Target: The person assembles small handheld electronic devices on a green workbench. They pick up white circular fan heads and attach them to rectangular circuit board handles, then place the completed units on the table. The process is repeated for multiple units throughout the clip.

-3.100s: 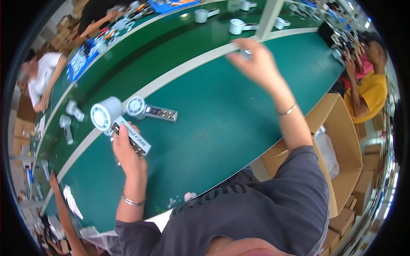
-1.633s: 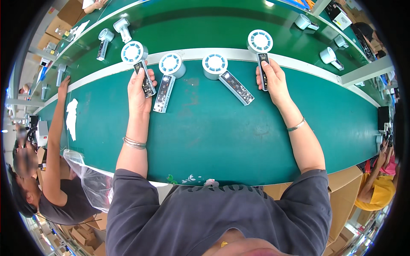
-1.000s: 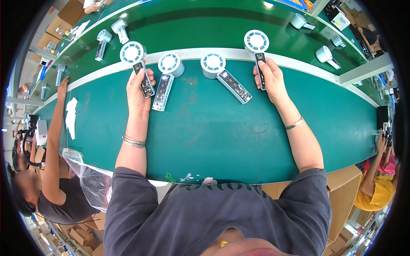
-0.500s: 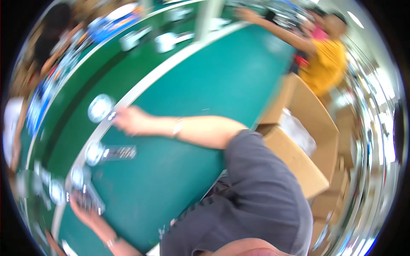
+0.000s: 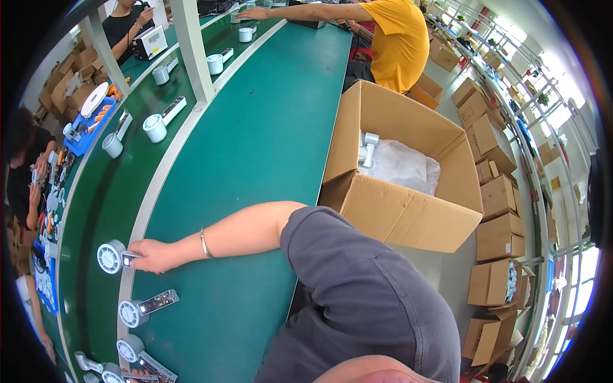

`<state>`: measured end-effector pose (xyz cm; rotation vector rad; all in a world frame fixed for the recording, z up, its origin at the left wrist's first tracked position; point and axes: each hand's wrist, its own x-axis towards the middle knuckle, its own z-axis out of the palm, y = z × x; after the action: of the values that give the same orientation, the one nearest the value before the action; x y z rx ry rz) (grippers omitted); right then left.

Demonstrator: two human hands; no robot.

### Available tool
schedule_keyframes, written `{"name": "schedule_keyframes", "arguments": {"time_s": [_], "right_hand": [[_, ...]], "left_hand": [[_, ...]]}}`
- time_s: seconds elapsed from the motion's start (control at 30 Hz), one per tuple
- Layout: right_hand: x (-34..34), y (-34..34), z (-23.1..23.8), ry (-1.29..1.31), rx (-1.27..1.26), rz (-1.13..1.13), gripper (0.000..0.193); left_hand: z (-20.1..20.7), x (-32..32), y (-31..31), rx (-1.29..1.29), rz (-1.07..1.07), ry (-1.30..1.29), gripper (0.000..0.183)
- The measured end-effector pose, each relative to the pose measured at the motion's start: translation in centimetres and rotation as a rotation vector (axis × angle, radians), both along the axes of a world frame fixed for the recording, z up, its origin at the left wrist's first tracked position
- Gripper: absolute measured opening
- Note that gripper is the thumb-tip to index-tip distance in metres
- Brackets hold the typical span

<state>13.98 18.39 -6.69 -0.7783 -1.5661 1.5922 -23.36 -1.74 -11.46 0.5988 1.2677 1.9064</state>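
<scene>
My right hand (image 5: 155,256) is closed round the handle of a white handheld fan (image 5: 110,257); its round head juts past the white rail over the green belt. Nearer me lies another handheld fan (image 5: 131,313), its opened handle showing a circuit board, and below that a third one (image 5: 130,348). At the lower left edge only some fingers of my left hand (image 5: 133,371) show, curled at the handle of a further fan (image 5: 112,373). Most of that hand is cut off by the picture's edge.
More fans (image 5: 154,127) lie along the green conveyor belt (image 5: 105,198), beside the teal table (image 5: 255,127). An open carton (image 5: 408,217) with plastic wrap and white parts stands right of the table. A person in yellow (image 5: 399,45) reaches across at the far end; others work across the belt.
The view has swung toward the right and sharpened, showing more of the carton. My right hand still holds its fan. My left hand now appears lower, mostly out of the picture.
</scene>
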Motion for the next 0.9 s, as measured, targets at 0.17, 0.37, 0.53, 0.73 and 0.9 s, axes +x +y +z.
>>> {"name": "schedule_keyframes", "arguments": {"time_s": [0.17,0.37,0.53,0.73,0.9], "right_hand": [[0.4,0.2,-0.1,-0.007,0.008,-0.009,0.023],[-0.2,0.5,-0.4,-0.092,0.075,-0.017,0.022],[-0.2,-0.5,1.4,-0.247,0.07,-0.009,0.023],[-0.6,-1.1,1.2,-0.107,-0.095,-0.068,0.018],[-0.8,-1.0,0.6,-0.046,-0.02,-0.001,0.019]], "left_hand": [[-2.8,-0.7,0.1,0.124,0.054,0.307,0.073],[4.4,5.2,0.9,-0.21,0.27,-0.142,0.057],[4.0,6.5,0.7,-0.183,0.22,-0.085,0.04],[5.7,6.5,0.8,0.112,0.084,-0.067,0.017],[4.6,6.4,0.3,0.124,0.078,-0.037,0.03]]}}
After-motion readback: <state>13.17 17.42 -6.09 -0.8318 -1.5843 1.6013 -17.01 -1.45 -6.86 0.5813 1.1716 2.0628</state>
